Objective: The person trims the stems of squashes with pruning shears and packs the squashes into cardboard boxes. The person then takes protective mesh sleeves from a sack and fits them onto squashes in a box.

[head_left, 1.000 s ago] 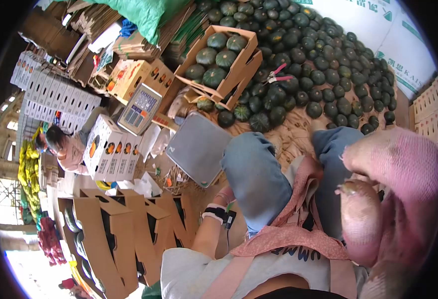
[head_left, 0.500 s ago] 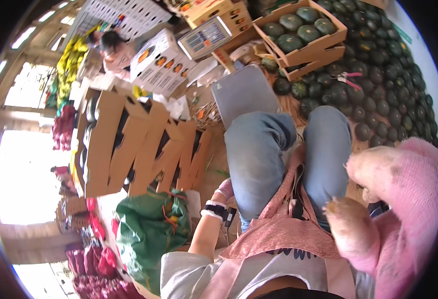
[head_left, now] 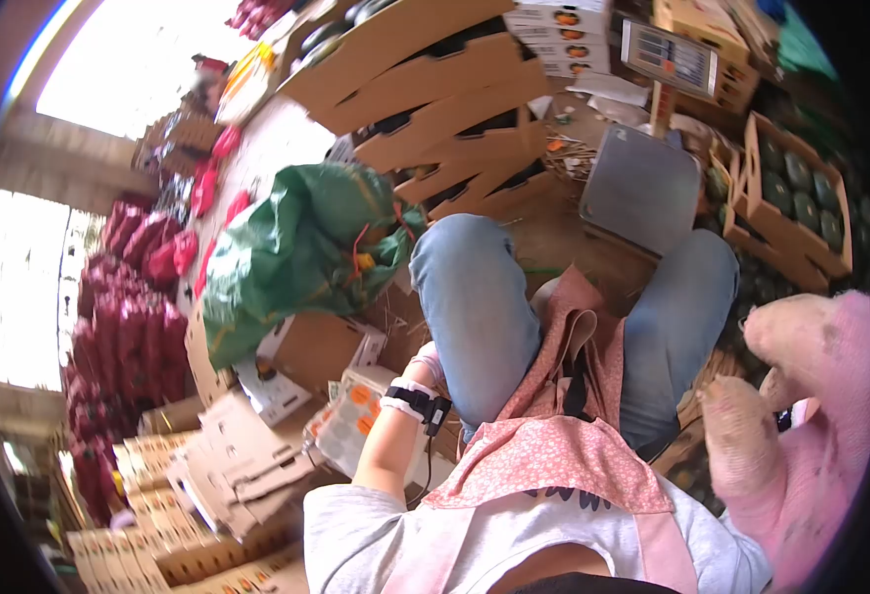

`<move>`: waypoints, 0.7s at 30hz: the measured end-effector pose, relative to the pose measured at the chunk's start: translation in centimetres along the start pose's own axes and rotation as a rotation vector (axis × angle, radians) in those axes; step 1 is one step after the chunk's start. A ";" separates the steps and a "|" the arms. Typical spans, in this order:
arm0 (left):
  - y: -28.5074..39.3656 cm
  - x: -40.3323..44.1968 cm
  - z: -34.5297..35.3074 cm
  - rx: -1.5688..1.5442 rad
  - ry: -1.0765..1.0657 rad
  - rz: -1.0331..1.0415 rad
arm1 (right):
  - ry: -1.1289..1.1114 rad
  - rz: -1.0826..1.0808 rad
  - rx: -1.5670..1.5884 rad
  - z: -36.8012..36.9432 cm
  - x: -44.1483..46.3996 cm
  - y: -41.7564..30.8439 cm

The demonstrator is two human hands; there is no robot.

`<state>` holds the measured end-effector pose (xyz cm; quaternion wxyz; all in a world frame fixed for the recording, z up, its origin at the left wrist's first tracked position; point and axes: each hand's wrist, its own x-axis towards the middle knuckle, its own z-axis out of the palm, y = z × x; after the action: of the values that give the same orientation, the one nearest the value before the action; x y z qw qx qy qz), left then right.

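Note:
My right hand point(head_left: 831, 465), in a soiled pink knit glove, is raised close to the camera at the right. Its thumb and forefinger are spread apart, with nothing seen between them. My left hand point(head_left: 428, 364) is low against the outer side of my left leg, beside the denim. It wears a pale glove, and a black strapped device point(head_left: 417, 402) sits on its wrist. The leg hides most of its fingers. Left of that arm is a green sack point(head_left: 306, 252); below the sack lies a carton with orange markings point(head_left: 351, 421).
A grey-topped platform scale point(head_left: 643, 183) with a display point(head_left: 671, 57) stands ahead. Stacked cardboard crates point(head_left: 425, 89) rise at upper left. A crate of dark green pumpkins point(head_left: 801, 188) is at right. Flattened cartons point(head_left: 242, 465) and red mesh sacks point(head_left: 128, 337) are at left.
The view has swung left, bringing flattened cartons and more red sacks into sight. The scale and pumpkin crate now appear further right. My right hand stays raised, and my left remains beside the leg.

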<state>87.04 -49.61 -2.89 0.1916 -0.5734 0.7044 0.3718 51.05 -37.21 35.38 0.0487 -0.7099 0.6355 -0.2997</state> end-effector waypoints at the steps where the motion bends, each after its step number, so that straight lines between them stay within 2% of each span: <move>1: -0.9 -0.6 0.6 0.019 0.010 -0.023 | -0.022 -0.043 -0.001 0.4 0.9 -0.5; 10: -4.5 -3.8 7.6 0.054 -0.082 -0.100 | -0.379 -0.356 -0.133 4.1 8.7 -3.9; 13: -4.5 -4.0 9.0 0.050 -0.095 -0.093 | -0.286 -0.628 0.024 9.8 10.2 -2.0; 14: -4.6 -3.9 9.0 0.055 -0.093 -0.083 | -0.299 -0.732 0.073 11.4 10.9 -1.1; 15: -4.3 -3.6 8.8 0.061 -0.093 -0.074 | -0.433 -0.848 0.076 12.2 12.0 -0.7; 18: -5.1 -3.7 7.1 -0.007 -0.060 -0.080 | -0.646 -0.650 -0.081 13.7 13.2 0.4; 19: -5.8 -3.7 6.4 -0.068 -0.017 -0.117 | -0.657 -0.516 -0.092 14.2 13.7 1.5; 21: -6.8 -3.8 6.0 -0.314 0.262 -0.288 | -0.619 -0.529 -0.067 15.9 15.9 2.5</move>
<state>93.59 -43.07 -6.20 0.0583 -0.7340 0.5679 0.3679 56.85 -57.46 27.11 0.1357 -0.9068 0.3956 -0.0529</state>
